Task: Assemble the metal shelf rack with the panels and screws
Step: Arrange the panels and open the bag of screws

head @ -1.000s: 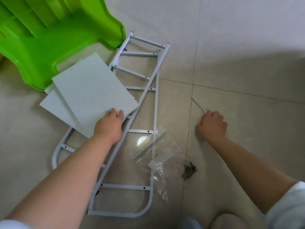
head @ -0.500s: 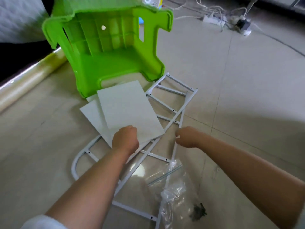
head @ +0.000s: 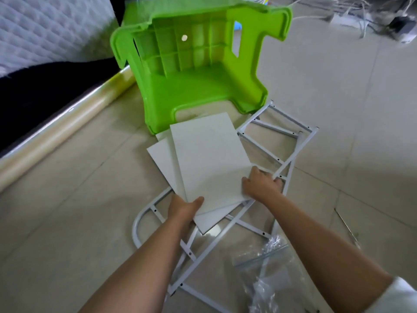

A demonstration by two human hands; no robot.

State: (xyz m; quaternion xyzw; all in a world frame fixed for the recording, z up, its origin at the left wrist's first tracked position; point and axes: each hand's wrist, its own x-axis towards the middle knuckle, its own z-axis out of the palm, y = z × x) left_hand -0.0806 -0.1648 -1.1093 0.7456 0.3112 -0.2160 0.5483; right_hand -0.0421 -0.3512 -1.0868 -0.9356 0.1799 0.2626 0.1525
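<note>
A stack of white rectangular panels [head: 207,159] lies fanned out on two white metal ladder-shaped side frames [head: 282,159] that cross each other on the tiled floor. My left hand [head: 184,207] grips the near left corner of the top panel, thumb on top. My right hand [head: 259,185] holds the stack's right edge, fingers on the panel near a frame rail. A clear plastic bag [head: 264,267] with metal rods inside rests on the frames' near end. A thin metal rod [head: 346,224] lies on the floor at the right.
A green plastic stool [head: 198,71] lies tipped on its side just behind the panels. A roll of clear film [head: 56,132] runs along the left by a mattress [head: 45,26]. Cables and a power strip [head: 383,19] lie at the far right.
My right hand left the thin rod on the floor and moved left onto the panels' right edge. My left hand shifted to the near corner. The view tilted up.
</note>
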